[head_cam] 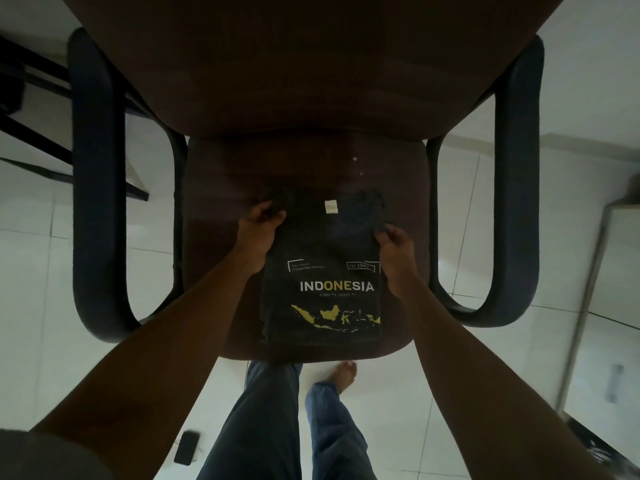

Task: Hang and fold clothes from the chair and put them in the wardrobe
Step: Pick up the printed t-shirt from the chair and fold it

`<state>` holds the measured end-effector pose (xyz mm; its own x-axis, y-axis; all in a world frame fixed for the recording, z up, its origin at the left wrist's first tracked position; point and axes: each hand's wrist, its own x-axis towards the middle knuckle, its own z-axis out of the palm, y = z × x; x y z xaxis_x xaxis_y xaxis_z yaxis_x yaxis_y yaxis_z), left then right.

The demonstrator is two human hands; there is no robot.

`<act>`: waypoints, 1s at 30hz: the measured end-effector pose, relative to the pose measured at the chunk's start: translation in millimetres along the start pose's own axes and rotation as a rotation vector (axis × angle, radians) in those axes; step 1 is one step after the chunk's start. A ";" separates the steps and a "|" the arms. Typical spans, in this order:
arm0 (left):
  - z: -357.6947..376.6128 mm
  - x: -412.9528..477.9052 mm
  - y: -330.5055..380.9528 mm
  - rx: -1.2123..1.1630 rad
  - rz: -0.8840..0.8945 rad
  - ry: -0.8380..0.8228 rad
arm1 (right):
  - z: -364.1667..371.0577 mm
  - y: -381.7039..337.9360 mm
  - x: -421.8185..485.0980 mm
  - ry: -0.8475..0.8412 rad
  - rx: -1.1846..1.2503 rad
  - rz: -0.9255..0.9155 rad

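A black T-shirt [322,271] with white and yellow "INDONESIA" lettering and a yellow map print lies on the seat of a dark brown chair [214,174], folded into a narrow panel, collar away from me. My left hand [259,226] pinches the shirt's upper left edge near the shoulder. My right hand [394,247] pinches the upper right edge. A white label shows inside the collar.
The chair has dark blue looped armrests [93,188] on both sides and a tall backrest ahead. White tiled floor lies all around. My legs and bare foot stand below the seat. A dark phone-like object [187,446] lies on the floor at lower left. A pale cabinet door [609,306] stands at right.
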<state>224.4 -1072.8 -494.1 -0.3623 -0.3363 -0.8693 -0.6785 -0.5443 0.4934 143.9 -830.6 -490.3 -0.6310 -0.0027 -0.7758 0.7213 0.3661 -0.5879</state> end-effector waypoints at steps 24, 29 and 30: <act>-5.9 9.5 2.8 0.318 0.260 0.264 | 10.3 -0.6 11.3 0.225 -0.271 -0.174; -13.5 -7.8 -14.1 0.573 0.116 0.059 | 9.2 20.3 -4.0 0.155 -0.328 -0.177; -15.7 -9.3 -20.0 0.613 0.101 0.068 | 8.7 23.9 -7.3 0.156 -0.342 -0.163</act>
<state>251.4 -1070.9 -495.3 -0.4155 -0.4224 -0.8056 -0.8939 0.0260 0.4474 168.2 -829.9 -500.6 -0.7841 0.0452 -0.6190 0.4880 0.6611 -0.5699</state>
